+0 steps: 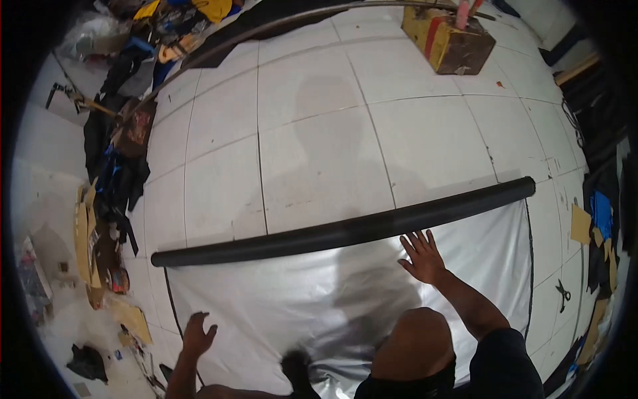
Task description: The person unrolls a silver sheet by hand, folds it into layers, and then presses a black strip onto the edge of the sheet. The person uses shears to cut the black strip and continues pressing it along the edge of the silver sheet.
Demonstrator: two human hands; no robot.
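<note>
A long black roll (345, 225) lies slantwise across the tiled floor, its right end higher in view. From it a silvery sheet (266, 292) with dark side edges spreads toward my knees. My right hand (424, 258) rests on the sheet just below the roll, fingers spread and holding nothing. Over the sheet's left edge is my left hand (198, 334), thumb and fingers apart, with nothing between them. Whether it touches the sheet I cannot tell.
Black scissors (563, 295) lie on the floor at the right. A worn yellow and brown block (449, 41) stands at the top right, with a long bar running left from it. Scraps and cardboard (83, 236) line the left side; more scraps (601, 213) lie right.
</note>
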